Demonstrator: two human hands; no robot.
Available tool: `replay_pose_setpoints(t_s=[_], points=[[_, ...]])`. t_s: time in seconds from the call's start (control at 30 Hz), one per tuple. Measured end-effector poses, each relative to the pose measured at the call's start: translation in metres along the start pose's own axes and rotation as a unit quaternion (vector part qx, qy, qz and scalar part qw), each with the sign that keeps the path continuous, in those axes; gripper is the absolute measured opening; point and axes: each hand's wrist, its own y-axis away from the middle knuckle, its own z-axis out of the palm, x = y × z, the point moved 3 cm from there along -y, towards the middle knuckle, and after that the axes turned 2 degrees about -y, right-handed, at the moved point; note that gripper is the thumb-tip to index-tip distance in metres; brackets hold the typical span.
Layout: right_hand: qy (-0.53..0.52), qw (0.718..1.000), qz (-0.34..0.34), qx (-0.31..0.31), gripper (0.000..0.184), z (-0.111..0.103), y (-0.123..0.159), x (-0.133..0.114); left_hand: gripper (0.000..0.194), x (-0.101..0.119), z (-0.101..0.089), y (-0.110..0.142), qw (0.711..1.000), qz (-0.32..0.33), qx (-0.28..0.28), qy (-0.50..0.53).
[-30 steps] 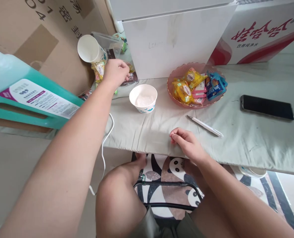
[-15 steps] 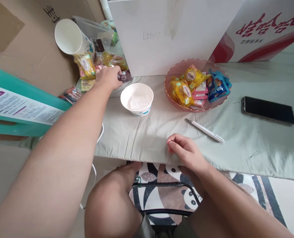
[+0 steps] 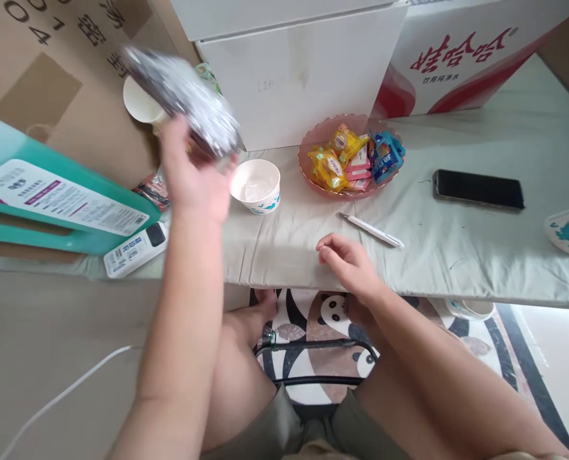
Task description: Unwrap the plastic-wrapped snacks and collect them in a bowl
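My left hand (image 3: 193, 169) is raised above the table's left part and grips a shiny silver packet (image 3: 183, 96), blurred by motion. Just right of it stands a small white paper bowl (image 3: 256, 185). My right hand (image 3: 344, 262) rests at the table's front edge with its fingers curled and nothing seen in them. A white pen (image 3: 371, 230) lies just beyond that hand. A pink glass dish (image 3: 313, 137) holds yellow, pink and blue wrapped snacks.
A white box (image 3: 298, 70) and a red-and-white carton (image 3: 461, 64) stand at the back. A black phone (image 3: 479, 189) lies at right. A teal jug (image 3: 49, 191), a white power bank (image 3: 135, 252), a tipped paper cup (image 3: 138, 102) and cardboard sit at left.
My left hand drew back from the snack pile by the cardboard and lifted up with a silver packet in it. The right hand stayed put. The camera shifted.
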Motion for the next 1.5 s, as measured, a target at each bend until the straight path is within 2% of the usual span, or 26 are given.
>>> replay_pose_setpoints(t_s=[0.03,0.07,0.13,0.2,0.27,0.33,0.43,0.53,0.7,0.77,0.87,0.93,1.1,1.2,1.37,1.5], points=[[0.034,0.998,-0.026,0.035,0.017,-0.008,0.0,-0.001,0.045,-0.005,0.008,0.027,0.992,-0.067,-0.041,0.094],[0.074,0.993,-0.05,0.074,0.015,-0.017,0.0,-0.002,0.046,-0.013,0.017,0.053,0.979,-0.124,-0.082,0.139],[0.166,0.971,-0.081,0.151,0.014,-0.037,0.0,-0.001,0.053,-0.032,0.031,0.096,0.949,-0.214,-0.158,0.171],[0.262,0.938,-0.086,0.21,0.018,-0.056,0.0,0.005,0.057,-0.051,0.04,0.123,0.919,-0.273,-0.2,0.203],[0.35,0.9,-0.068,0.252,0.028,-0.073,0.0,0.015,0.056,-0.066,0.041,0.136,0.903,-0.302,-0.212,0.221],[0.413,0.869,-0.034,0.268,0.039,-0.087,0.001,0.026,0.057,-0.076,0.039,0.139,0.898,-0.311,-0.215,0.227],[0.462,0.853,0.008,0.243,0.039,-0.097,0.002,0.038,0.066,-0.081,0.031,0.134,0.9,-0.305,-0.222,0.217],[0.453,0.865,-0.008,0.216,0.028,-0.095,0.003,0.032,0.076,-0.083,0.023,0.127,0.913,-0.29,-0.232,0.167],[0.278,0.948,-0.031,0.155,0.02,-0.073,0.009,0.006,0.082,-0.096,0.007,0.117,0.949,-0.233,-0.204,0.064],[0.212,0.969,-0.03,0.125,0.022,-0.062,0.011,0.001,0.077,-0.101,0.002,0.115,0.954,-0.219,-0.202,0.031],[0.144,0.985,-0.047,0.084,0.023,-0.046,0.01,-0.004,0.053,-0.104,-0.003,0.113,0.952,-0.211,-0.222,0.027],[0.12,0.99,-0.054,0.049,0.021,-0.036,0.008,-0.005,0.046,-0.104,-0.006,0.112,0.953,-0.194,-0.233,0.02],[0.13,0.991,-0.032,-0.014,0.027,-0.016,0.006,-0.005,0.071,-0.1,-0.009,0.112,0.949,-0.155,-0.275,-0.023],[0.158,0.986,-0.041,-0.015,0.03,-0.012,0.007,-0.005,0.071,-0.099,-0.01,0.113,0.946,-0.154,-0.284,-0.008],[0.169,0.985,-0.018,-0.013,0.036,-0.015,0.006,0.0,0.063,-0.099,-0.011,0.111,0.954,-0.163,-0.249,0.024],[0.182,0.983,-0.01,-0.014,0.039,-0.026,0.007,-0.002,0.066,-0.101,-0.016,0.104,0.958,-0.183,-0.197,0.098]])
